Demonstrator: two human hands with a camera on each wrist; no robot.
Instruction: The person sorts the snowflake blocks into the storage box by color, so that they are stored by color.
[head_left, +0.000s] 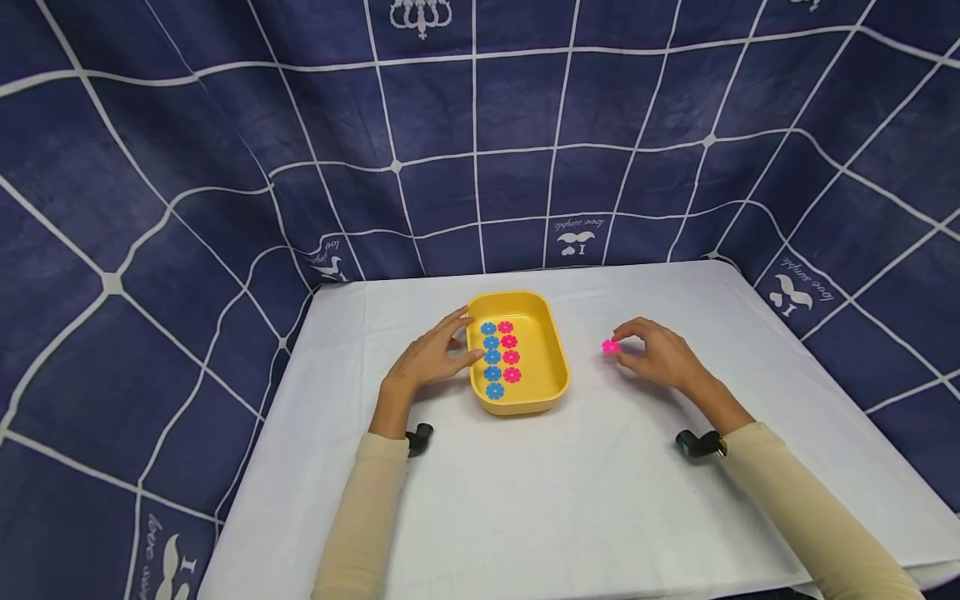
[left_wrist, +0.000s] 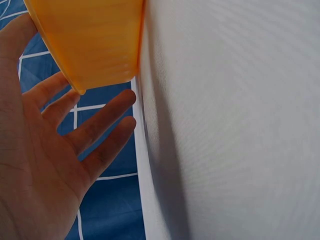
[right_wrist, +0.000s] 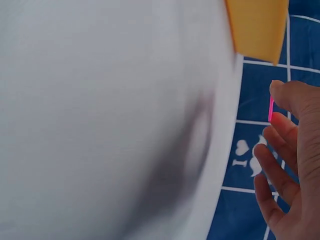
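A yellow tray (head_left: 542,350) lies on the table with two columns of flower-shaped discs inside, blue discs (head_left: 492,373) on the left and pink discs (head_left: 511,357) beside them. At its left rim, my left hand (head_left: 431,354) rests with the thumb reaching over the edge; the left wrist view shows its fingers (left_wrist: 107,120) spread and fairly straight by the tray wall (left_wrist: 95,45). To the right of the tray, my right hand (head_left: 660,354) pinches a pink flower-shaped disc (head_left: 611,347) between thumb and forefinger. Edge-on, that disc (right_wrist: 271,109) appears as a thin pink strip above the table.
White cloth (head_left: 547,500) covers the table. A dark blue curtain (head_left: 517,108) with white lines hangs around its back and sides. Black camera mounts (head_left: 697,444) sit at both wrists, below the long beige sleeves (head_left: 810,508).
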